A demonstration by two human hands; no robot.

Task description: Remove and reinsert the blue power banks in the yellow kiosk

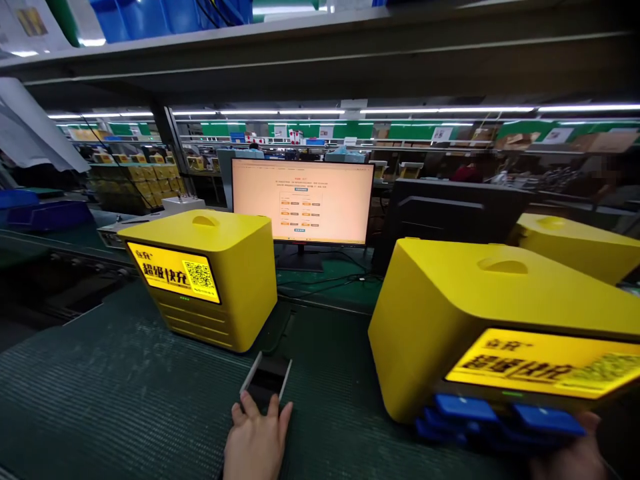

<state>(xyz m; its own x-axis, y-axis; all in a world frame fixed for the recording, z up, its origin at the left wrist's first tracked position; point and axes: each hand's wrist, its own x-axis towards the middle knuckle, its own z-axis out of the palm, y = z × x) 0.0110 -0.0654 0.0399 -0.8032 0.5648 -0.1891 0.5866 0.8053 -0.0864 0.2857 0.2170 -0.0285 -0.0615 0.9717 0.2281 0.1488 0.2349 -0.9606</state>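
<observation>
**Three yellow boxes on a green counter, two hands at the near edge**

Three yellow boxes stand on the counter (125, 387), which is covered with a dark green ribbed mat. The nearest yellow box (450, 313) fills the right foreground; its lit front panel, with dark characters on it, faces the viewer and tilts downward. A second yellow box (205, 273) stands to the left and farther back, upright, with a lit label and a printed code square on its front and several slots below. The third yellow box (575, 243) shows only in part at the right edge, behind the nearest one.

Between the first two, at the back of the counter, stands a monitor (303, 200) with a pale, lit screen; black cables run across the mat at its foot.

Along the lower front of the nearest box lie blue packs (500, 417), side by side, blurred. The right hand (575, 457) sits under and just behind them at the lower right corner, seemingly supporting them; whether its fingers close around them I cannot tell, as most of it is out of frame.

A small flat device (267, 377) with a dark face and pale rim lies on the mat just in front of the left box. The left hand (256, 440) rests flat on the mat, fingers loosely spread, fingertips touching the device's near edge without gripping it.
</observation>
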